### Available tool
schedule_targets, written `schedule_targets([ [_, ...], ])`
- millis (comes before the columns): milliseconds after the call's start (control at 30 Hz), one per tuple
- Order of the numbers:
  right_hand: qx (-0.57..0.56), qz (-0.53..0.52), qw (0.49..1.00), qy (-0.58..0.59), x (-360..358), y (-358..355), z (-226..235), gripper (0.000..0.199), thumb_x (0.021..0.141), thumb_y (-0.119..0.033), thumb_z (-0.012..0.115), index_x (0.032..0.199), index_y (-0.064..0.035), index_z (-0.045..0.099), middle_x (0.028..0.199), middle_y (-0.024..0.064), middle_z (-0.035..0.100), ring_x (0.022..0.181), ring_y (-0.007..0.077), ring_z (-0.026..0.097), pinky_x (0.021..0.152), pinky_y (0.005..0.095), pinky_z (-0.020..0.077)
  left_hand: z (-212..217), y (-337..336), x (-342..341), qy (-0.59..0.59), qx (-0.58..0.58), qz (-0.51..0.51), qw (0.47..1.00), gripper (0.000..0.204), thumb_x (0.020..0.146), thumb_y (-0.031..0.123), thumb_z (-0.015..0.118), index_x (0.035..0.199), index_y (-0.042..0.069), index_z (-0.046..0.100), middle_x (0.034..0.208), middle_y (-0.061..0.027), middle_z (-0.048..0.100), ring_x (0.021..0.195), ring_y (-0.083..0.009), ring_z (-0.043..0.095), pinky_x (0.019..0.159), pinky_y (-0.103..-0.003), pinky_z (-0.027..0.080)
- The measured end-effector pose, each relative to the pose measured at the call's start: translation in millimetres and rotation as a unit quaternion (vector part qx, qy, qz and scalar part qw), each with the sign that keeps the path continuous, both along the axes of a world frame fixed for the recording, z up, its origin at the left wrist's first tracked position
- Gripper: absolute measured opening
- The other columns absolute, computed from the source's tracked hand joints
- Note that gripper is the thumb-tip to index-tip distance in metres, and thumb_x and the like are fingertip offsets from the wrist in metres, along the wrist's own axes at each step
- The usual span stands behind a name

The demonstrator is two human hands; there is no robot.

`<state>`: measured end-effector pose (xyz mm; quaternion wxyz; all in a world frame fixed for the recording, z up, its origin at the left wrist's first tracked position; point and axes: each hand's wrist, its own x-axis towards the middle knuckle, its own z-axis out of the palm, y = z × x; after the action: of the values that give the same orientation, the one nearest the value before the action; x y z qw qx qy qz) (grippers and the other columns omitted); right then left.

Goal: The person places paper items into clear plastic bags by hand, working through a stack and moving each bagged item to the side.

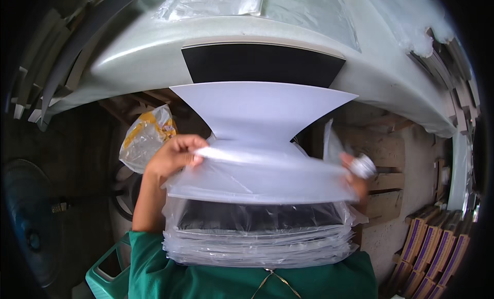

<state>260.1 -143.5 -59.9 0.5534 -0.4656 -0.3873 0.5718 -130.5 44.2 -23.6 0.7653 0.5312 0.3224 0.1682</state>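
Your left grip [176, 154] pinched the far left edge of a clear sleeve [247, 178], which was over the stack [257, 247] of bagged sheets by your shirt [329, 278]; a white sheet [262, 106] rose, curved, from the sleeve's far side. Your right grip [357, 178] was blurred near the sleeve's right end, pinching or spread, couldn't tell. A black sheet [262, 63] lay at the near edge of the tabletop [149, 52].

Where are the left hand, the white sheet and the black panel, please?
Left hand [176, 156]: head view, its back.
White sheet [263, 104]: head view, its upper part.
Black panel [262, 63]: head view, its dark face.
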Motion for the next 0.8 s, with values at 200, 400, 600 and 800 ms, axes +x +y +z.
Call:
schedule_targets([
  [200,-0.191,0.027,0.964,0.183,-11.0,78.4,-172.4,0.029,0.081,-0.015,0.059,0.105,-0.0025,0.051,0.077,-0.0001,0.055,0.063,0.0059,0.052,0.055,0.0214,0.0428,-165.5,45.2,1.6,-0.069,-0.197,0.094,0.973,0.017,0.079,0.015,0.061,0.092,0.004,0.058,0.079,-0.0005,0.059,0.07,-0.0084,0.055,0.064,-0.021,0.045],
  [400,-0.154,0.01,0.988,-0.025,4.0,100.9,-171.8,0.022,0.08,-0.016,0.061,0.096,-0.0028,0.055,0.072,0.0001,0.055,0.062,0.0051,0.051,0.054,0.0208,0.0413,-263.4,62.7,-6.5,0.019,-0.008,0.113,0.993,0.019,0.079,0.019,0.062,0.09,0.004,0.059,0.078,-0.0004,0.059,0.074,-0.0084,0.055,0.067,-0.022,0.043],
  [600,0.109,-0.05,0.992,-0.037,3.8,111.4,2.6,0.02,0.081,-0.018,0.057,0.095,-0.0035,0.055,0.071,-0.0012,0.054,0.059,0.0023,0.045,0.051,0.018,0.0365,-30.6,76.5,23.6,0.143,0.105,-0.139,0.974,0.018,0.077,0.015,0.064,0.085,0.0,0.06,0.078,-0.0013,0.059,0.073,-0.0066,0.052,0.067,-0.02,0.043],
  [800,0.055,0.224,0.966,-0.119,-25.2,136.4,92.7,0.026,0.083,-0.018,0.053,0.096,0.004,0.057,0.067,0.0025,0.055,0.051,0.0015,0.038,0.045,0.0161,0.0304,77.0,49.7,90.2,0.126,0.283,-0.44,0.843,0.029,0.073,0.011,0.065,0.099,0.002,0.057,0.085,-0.007,0.061,0.073,-0.0119,0.058,0.065,-0.024,0.046],
])
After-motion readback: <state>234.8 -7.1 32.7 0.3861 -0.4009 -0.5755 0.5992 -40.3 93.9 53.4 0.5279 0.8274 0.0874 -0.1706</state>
